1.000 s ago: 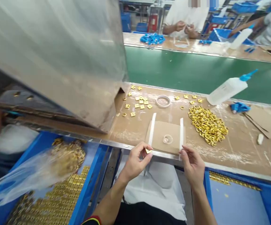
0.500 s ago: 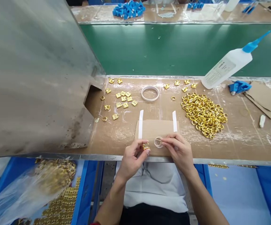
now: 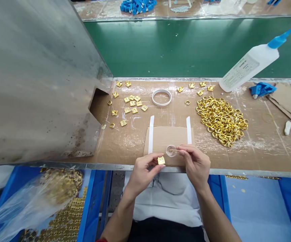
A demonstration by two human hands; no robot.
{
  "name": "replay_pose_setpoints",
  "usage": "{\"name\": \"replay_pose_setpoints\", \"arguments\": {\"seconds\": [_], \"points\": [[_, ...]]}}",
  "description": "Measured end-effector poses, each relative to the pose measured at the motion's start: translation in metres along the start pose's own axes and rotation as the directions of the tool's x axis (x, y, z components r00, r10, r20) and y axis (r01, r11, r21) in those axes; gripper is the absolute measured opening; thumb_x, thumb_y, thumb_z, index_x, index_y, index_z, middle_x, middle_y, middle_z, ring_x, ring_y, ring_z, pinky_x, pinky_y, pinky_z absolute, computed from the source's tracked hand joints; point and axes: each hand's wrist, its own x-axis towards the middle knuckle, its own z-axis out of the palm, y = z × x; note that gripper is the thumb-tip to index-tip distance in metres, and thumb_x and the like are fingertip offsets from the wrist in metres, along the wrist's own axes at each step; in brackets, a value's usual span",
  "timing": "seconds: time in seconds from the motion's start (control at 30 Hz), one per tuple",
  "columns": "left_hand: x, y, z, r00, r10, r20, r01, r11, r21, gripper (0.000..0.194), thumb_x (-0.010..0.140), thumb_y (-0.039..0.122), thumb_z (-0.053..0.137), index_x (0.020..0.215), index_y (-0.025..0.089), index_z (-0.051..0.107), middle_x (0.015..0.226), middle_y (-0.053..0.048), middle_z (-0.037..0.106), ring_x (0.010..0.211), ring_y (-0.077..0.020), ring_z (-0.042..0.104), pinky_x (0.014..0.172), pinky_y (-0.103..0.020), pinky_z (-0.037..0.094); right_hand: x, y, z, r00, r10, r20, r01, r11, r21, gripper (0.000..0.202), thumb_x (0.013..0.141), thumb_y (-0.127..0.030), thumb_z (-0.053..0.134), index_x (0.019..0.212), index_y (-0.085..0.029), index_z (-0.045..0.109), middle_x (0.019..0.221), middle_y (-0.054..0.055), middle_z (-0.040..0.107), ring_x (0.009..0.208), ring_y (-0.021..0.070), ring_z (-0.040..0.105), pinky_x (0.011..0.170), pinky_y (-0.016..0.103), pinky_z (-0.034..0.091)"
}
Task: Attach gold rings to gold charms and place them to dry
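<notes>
Between thumb and forefinger, my left hand pinches a small square gold piece close to the table's front edge. My right hand grips a thin stick, perhaps a toothpick, whose tip is over or inside a small clear round dish. That dish sits on a cardboard piece held by two white tape strips. Several similar gold squares lie to the left, and a heap of gold rings lies to the right.
A roll of white tape lies behind the cardboard. At back right a white bottle with a blue nozzle leans beside a blue clip-like object. A metal panel walls off the left. Blue bins stand below the table edge.
The gold piece in my left hand has turned so its flat face shows, and has shifted slightly right. My right hand has moved slightly right with the stick. The camera view has tilted a little.
</notes>
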Motion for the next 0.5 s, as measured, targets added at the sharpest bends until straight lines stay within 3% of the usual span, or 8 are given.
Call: {"name": "replay_pose_setpoints", "arguments": {"seconds": [0.17, 0.27, 0.37, 0.5], "points": [[0.002, 0.002, 0.005, 1.0, 0.018, -0.011, -0.017, 0.997, 0.081, 0.024, 0.085, 0.026, 0.072, 0.107, 0.016, 0.077, 0.079, -0.004, 0.074, 0.065, -0.0146, 0.065, 0.06, -0.023, 0.056, -0.008, 0.001, 0.004, 0.988, 0.145, -0.056, -0.14, 0.986, 0.087, 0.024, 0.096, -0.04, 0.066, 0.088, -0.02, 0.077, 0.079, 0.006, 0.079, 0.061, 0.0183, 0.071, 0.058, 0.029, 0.06], [0.004, 0.005, 0.008, 0.999, 0.036, 0.008, -0.037, 0.989, 0.145, 0.024, 0.086, 0.025, 0.07, 0.107, 0.016, 0.077, 0.071, -0.001, 0.07, 0.056, -0.0117, 0.059, 0.054, -0.021, 0.05, -0.014, -0.001, 0.006, 0.978, 0.18, -0.108, -0.159, 0.97, 0.182, 0.024, 0.095, -0.041, 0.068, 0.087, -0.02, 0.076, 0.076, 0.005, 0.078, 0.052, 0.0152, 0.066, 0.049, 0.026, 0.056], [0.005, 0.008, 0.01, 0.997, 0.068, 0.025, -0.071, 0.978, 0.195, 0.022, 0.086, 0.023, 0.068, 0.106, 0.017, 0.077, 0.07, -0.001, 0.071, 0.056, -0.0116, 0.058, 0.054, -0.021, 0.048, -0.022, -0.002, 0.008, 0.973, 0.177, -0.151, -0.136, 0.96, 0.246, 0.023, 0.095, -0.041, 0.069, 0.086, -0.021, 0.074, 0.075, 0.005, 0.078, 0.049, 0.015, 0.065, 0.045, 0.026, 0.055], [0.006, 0.008, 0.011, 0.996, 0.081, 0.042, -0.089, 0.965, 0.248, 0.021, 0.087, 0.023, 0.067, 0.105, 0.018, 0.077, 0.072, -0.002, 0.073, 0.057, -0.0125, 0.06, 0.055, -0.022, 0.048, -0.031, 0.0, 0.009, 0.989, 0.115, -0.097, -0.084, 0.958, 0.273, 0.017, 0.097, -0.036, 0.066, 0.088, -0.023, 0.074, 0.077, 0.003, 0.079, 0.047, 0.0141, 0.065, 0.043, 0.025, 0.055]]}}
